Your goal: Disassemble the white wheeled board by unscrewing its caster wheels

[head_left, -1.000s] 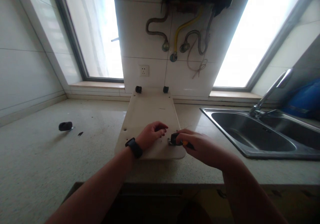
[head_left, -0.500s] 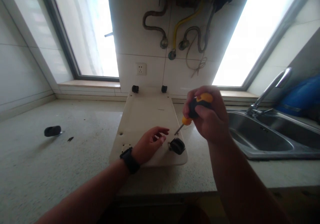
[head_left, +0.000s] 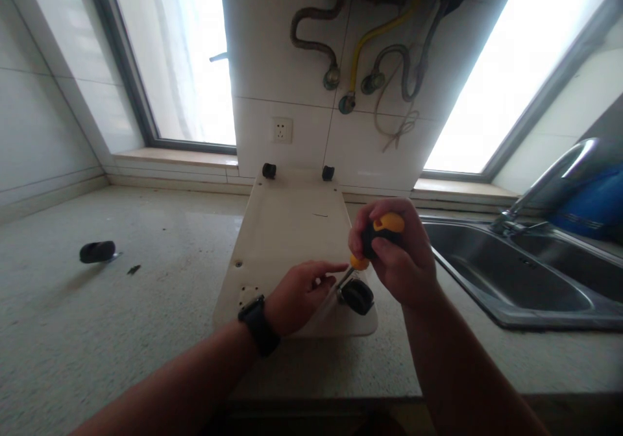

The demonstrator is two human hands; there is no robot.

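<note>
My right hand (head_left: 396, 254) is wrapped round the yellow and black handle of a screwdriver (head_left: 384, 230). Its shaft slants down to the left, and the tip is at the base of a black caster wheel (head_left: 357, 296). That caster sits at the near right corner of a cream board (head_left: 287, 228) lying on the counter. My left hand (head_left: 304, 293), with a dark watch on the wrist, rests over the board. Its index finger is stretched out beside the screwdriver shaft; whether it touches is unclear. Small holes mark the board's near left corner.
A loose caster (head_left: 97, 252) lies on the speckled counter (head_left: 160, 306) at the left, near a small dark scrap (head_left: 134, 270). Two more casters stand at the board's far end. To the right is a steel sink (head_left: 487, 267) with a faucet (head_left: 540, 176). Pipes hang on the wall.
The screwdriver has come down and left, its tip now at the caster's base. My left hand has moved right, its index finger now beside the shaft. The view has shifted slightly.
</note>
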